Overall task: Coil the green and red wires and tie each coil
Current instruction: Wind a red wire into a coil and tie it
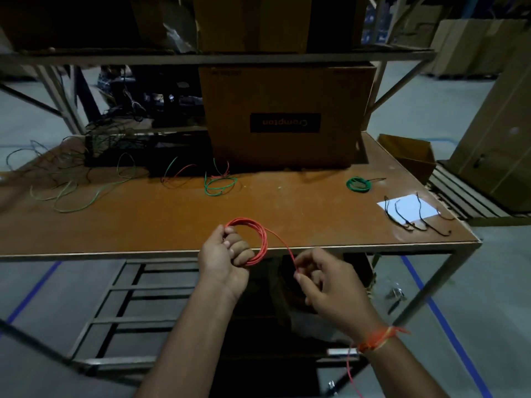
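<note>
— How far along?
— The green coil (358,184) lies tied on the surface (172,225). The left hand (227,254) grips the red coil (253,242) above its near edge; the right hand (319,277) pinches the loose tail.
— Left?
— Finishing and tying red, probably.

Near table edge: bare tabletop (161,225) ahead of both hands.
Back: cardboard box (287,116) blocks reach.
Right: cable ties (416,216) on paper (408,206); green coil (358,184) beyond.
Left: loose wires (69,179) sprawl.

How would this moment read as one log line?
step: coiling red wire | left hand: holds coil | right hand: pinches tail | green coil: on table
</note>
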Demonstrator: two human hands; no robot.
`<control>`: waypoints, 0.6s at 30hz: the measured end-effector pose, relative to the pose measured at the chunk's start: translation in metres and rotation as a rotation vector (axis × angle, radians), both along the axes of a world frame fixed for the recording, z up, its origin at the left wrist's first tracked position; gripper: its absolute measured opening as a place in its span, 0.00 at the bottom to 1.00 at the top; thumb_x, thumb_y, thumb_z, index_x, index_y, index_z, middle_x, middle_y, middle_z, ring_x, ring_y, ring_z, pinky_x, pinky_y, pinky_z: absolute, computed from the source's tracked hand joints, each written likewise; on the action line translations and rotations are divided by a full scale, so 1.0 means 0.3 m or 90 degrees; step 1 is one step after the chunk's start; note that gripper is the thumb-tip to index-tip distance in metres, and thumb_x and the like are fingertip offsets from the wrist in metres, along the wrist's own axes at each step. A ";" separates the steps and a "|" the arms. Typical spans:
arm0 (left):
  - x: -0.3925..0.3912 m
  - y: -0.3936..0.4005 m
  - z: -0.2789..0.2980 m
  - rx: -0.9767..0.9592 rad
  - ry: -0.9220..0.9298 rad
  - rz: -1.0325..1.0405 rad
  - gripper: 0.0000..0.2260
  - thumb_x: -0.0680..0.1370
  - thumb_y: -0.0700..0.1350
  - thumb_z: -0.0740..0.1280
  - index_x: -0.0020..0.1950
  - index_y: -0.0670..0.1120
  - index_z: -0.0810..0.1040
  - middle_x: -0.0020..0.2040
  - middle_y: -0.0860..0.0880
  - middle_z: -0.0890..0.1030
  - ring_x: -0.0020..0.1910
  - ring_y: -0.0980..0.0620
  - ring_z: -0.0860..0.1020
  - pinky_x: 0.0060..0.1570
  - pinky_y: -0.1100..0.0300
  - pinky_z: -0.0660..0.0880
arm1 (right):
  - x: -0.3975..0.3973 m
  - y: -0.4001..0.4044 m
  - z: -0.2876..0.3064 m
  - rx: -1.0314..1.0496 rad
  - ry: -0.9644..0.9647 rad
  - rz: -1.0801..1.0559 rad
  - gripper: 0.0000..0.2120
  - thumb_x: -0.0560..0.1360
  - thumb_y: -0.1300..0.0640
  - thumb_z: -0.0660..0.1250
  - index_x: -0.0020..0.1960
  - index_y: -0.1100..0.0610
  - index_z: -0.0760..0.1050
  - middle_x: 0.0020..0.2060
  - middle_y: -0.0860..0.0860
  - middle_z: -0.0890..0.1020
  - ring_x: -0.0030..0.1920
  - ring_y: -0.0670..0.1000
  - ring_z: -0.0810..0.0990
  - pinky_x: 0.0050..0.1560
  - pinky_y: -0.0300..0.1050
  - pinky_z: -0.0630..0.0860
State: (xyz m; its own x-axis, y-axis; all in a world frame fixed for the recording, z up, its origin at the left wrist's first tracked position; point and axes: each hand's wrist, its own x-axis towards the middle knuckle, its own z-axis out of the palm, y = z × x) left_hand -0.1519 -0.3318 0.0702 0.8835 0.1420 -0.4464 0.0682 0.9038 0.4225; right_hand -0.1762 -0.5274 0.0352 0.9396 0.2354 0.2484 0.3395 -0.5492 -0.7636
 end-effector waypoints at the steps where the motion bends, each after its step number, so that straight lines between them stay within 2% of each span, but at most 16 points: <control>1: -0.016 -0.015 -0.014 0.005 0.003 0.012 0.18 0.86 0.51 0.54 0.38 0.47 0.70 0.24 0.55 0.62 0.18 0.59 0.58 0.17 0.65 0.53 | -0.018 -0.028 -0.014 -0.068 -0.005 0.023 0.08 0.75 0.57 0.71 0.50 0.45 0.77 0.36 0.41 0.80 0.35 0.39 0.79 0.35 0.34 0.73; 3: -0.044 -0.042 -0.040 0.025 0.010 0.037 0.18 0.87 0.52 0.54 0.39 0.47 0.70 0.24 0.55 0.63 0.19 0.58 0.58 0.18 0.65 0.54 | -0.053 -0.076 -0.026 -0.151 -0.004 0.055 0.07 0.74 0.55 0.71 0.50 0.45 0.79 0.36 0.38 0.79 0.37 0.37 0.77 0.35 0.28 0.68; 5: -0.071 -0.057 -0.059 0.068 0.013 0.062 0.18 0.87 0.52 0.53 0.40 0.48 0.69 0.24 0.55 0.63 0.19 0.58 0.59 0.19 0.65 0.54 | -0.076 -0.114 -0.030 -0.172 -0.018 0.069 0.08 0.73 0.54 0.70 0.51 0.45 0.81 0.39 0.37 0.79 0.40 0.36 0.78 0.39 0.28 0.70; 10: -0.145 -0.094 -0.073 0.172 -0.002 0.093 0.16 0.87 0.50 0.54 0.42 0.47 0.70 0.26 0.55 0.64 0.21 0.58 0.60 0.20 0.65 0.56 | -0.107 -0.176 -0.053 -0.126 -0.054 0.061 0.08 0.75 0.56 0.69 0.52 0.46 0.82 0.43 0.38 0.79 0.46 0.39 0.78 0.47 0.38 0.76; 14: -0.177 -0.136 -0.064 0.228 -0.032 0.093 0.15 0.87 0.49 0.54 0.43 0.47 0.69 0.26 0.54 0.65 0.21 0.58 0.61 0.21 0.65 0.57 | -0.117 -0.186 -0.044 -0.112 -0.065 0.104 0.09 0.77 0.55 0.67 0.54 0.46 0.82 0.42 0.38 0.78 0.46 0.39 0.78 0.45 0.36 0.74; 18: -0.186 -0.171 -0.055 0.344 -0.075 0.047 0.15 0.87 0.50 0.54 0.44 0.46 0.69 0.30 0.51 0.71 0.26 0.55 0.67 0.26 0.62 0.64 | -0.122 -0.172 -0.025 -0.131 -0.081 0.162 0.11 0.79 0.52 0.65 0.58 0.46 0.81 0.43 0.40 0.77 0.45 0.41 0.78 0.45 0.42 0.77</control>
State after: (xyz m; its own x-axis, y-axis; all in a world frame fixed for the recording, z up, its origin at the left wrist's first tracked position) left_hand -0.2076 -0.3830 0.0537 0.9023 0.3860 -0.1920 -0.0623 0.5574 0.8279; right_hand -0.2126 -0.5791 0.0278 0.8089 0.5154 0.2830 0.5708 -0.5729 -0.5882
